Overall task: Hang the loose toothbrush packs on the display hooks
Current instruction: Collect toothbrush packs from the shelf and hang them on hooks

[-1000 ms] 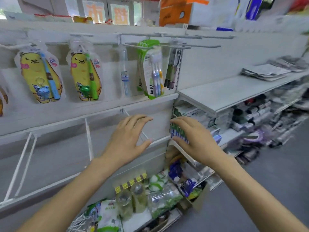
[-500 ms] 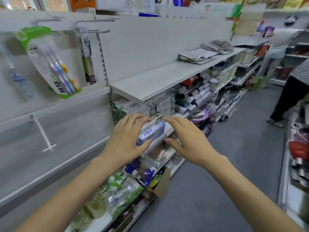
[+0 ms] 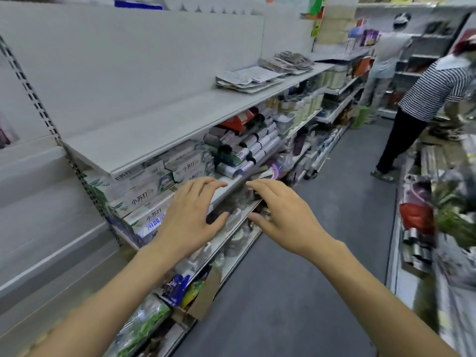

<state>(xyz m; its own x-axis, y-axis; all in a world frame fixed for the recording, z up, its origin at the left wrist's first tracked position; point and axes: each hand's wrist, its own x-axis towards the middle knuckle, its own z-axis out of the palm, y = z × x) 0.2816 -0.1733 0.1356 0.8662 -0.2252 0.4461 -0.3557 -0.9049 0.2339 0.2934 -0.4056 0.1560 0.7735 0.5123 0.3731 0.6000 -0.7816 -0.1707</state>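
Head view: nothing is held by the left hand (image 3: pixel 192 215) or right hand (image 3: pixel 279 215), both spread loosely before the shelf (image 3: pixel 154 132) edge; no toothbrush packs or hooks are seen, so hanging is judged unfinished.

toothpaste boxes (image 3: pixel 144 194), papers (image 3: pixel 247 78), striped-shirt person (image 3: pixel 422 99)

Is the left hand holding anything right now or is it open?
Open. The left hand hovers in front of the toothpaste boxes, fingers spread and only loosely curved, nothing between them.
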